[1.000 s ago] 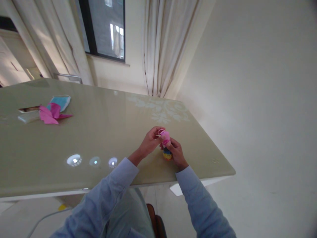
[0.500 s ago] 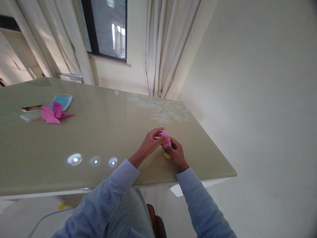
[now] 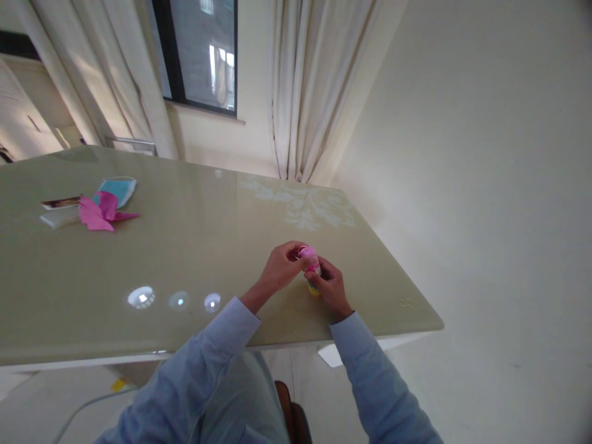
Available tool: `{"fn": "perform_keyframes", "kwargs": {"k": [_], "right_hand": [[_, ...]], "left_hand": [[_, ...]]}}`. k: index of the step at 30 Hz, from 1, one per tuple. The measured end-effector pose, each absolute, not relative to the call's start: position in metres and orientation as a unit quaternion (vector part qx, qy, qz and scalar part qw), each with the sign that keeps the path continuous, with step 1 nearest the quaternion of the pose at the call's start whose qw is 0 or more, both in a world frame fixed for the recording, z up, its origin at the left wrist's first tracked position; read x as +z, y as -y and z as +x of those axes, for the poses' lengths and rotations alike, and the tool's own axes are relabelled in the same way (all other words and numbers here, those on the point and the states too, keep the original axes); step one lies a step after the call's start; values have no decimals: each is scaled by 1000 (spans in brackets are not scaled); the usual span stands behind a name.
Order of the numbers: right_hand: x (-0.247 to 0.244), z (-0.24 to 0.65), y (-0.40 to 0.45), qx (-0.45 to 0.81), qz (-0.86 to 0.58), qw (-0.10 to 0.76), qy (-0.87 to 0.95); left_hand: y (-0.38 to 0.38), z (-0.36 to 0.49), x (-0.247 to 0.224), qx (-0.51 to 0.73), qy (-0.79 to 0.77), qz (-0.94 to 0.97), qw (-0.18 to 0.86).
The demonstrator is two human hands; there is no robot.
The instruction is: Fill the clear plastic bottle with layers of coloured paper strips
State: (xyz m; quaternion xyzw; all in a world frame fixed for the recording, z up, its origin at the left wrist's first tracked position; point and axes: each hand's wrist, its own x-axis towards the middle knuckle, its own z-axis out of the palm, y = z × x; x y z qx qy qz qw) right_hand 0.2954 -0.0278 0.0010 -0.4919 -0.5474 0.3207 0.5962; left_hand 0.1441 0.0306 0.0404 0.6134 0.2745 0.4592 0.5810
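Note:
A small bottle (image 3: pixel 311 260) with a pink top and a blue and yellow lower part is near the front edge of the table, right of the middle. My left hand (image 3: pixel 283 266) has its fingers closed at the pink top, where a thin pale loop shows. The fingers of my right hand (image 3: pixel 332 285) are wrapped round the bottle's middle from the right. Its lower part is partly hidden by that hand.
On the glossy greenish table (image 3: pixel 194 246), at the far left, lie a pink folded paper (image 3: pixel 99 213), a blue face mask (image 3: pixel 121 190), a dark flat card (image 3: pixel 60 203) and a clear packet (image 3: pixel 59 217). A wall rises at the right.
The fingers of my left hand have shifted slightly at the pink top, and the bottle is tilted a little differently. My right hand has hardly moved.

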Motion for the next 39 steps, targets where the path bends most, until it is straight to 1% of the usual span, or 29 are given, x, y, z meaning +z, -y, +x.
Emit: {"fn": "perform_keyframes", "kwargs": {"k": [3, 11, 16, 18, 22, 24, 27, 34, 39], "right_hand": [[4, 294, 30, 343, -486, 589, 546], [9, 294, 33, 396, -495, 546, 548], [10, 293, 34, 423, -467, 548, 551], [11, 292, 35, 438, -455, 544, 553], [10, 292, 35, 456, -435, 548, 550], [10, 291, 35, 451, -433, 557, 546], [11, 291, 35, 437, -443, 558, 549], [12, 290, 35, 378, -481, 553, 566], [8, 291, 32, 297, -519, 561, 573]], "left_hand": [[-32, 142, 40, 454, -259, 615, 591], [-29, 139, 30, 471, -270, 625, 561], [-32, 138, 29, 466, -268, 631, 560], [-35, 136, 30, 443, -250, 633, 584], [-38, 132, 32, 380, -166, 593, 691], [-37, 131, 33, 373, -131, 568, 722], [-34, 133, 34, 391, -122, 553, 726], [-31, 141, 35, 443, -190, 554, 679], [-30, 143, 33, 471, -262, 552, 636]]}}
